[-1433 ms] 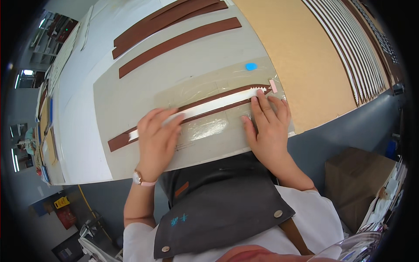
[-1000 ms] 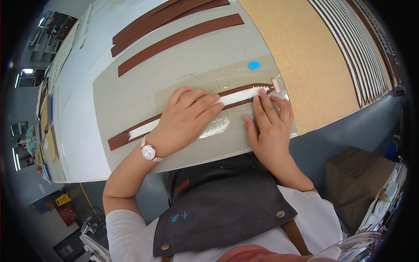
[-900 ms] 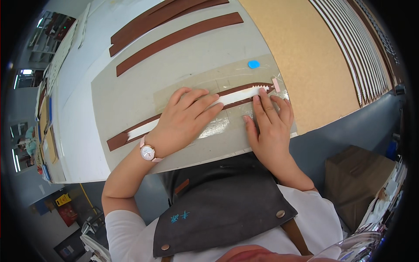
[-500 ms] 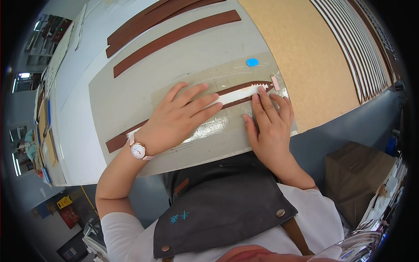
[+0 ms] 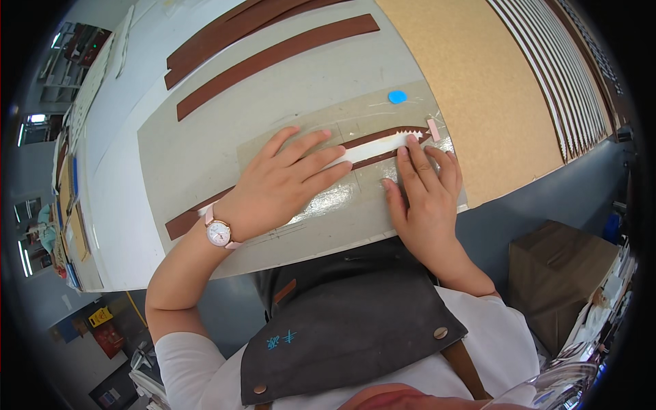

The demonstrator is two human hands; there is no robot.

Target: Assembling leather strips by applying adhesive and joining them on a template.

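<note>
A brown strip [image 5: 183,223] lies slantwise across the grey work board, with a narrower white strip [image 5: 376,148] along its middle. At its right end the brown edge is notched in small teeth and narrows to a point. My left hand [image 5: 287,171] lies flat over the middle of the strips, fingers spread, hiding part of them. My right hand [image 5: 427,181] rests near the toothed end, its fingertips touching the white strip and its thumb apart on the board. Neither hand grips anything.
Beyond the hands lie another brown strip [image 5: 280,65] and a pile of brown strips [image 5: 225,31]. A blue piece [image 5: 397,97] and a small pink block [image 5: 433,130] sit near the pointed end. Finished-looking striped rows [image 5: 540,75] line the tan board [image 5: 471,102] at right.
My hands have barely shifted, a few pixels to the right. The strips stay in place.
</note>
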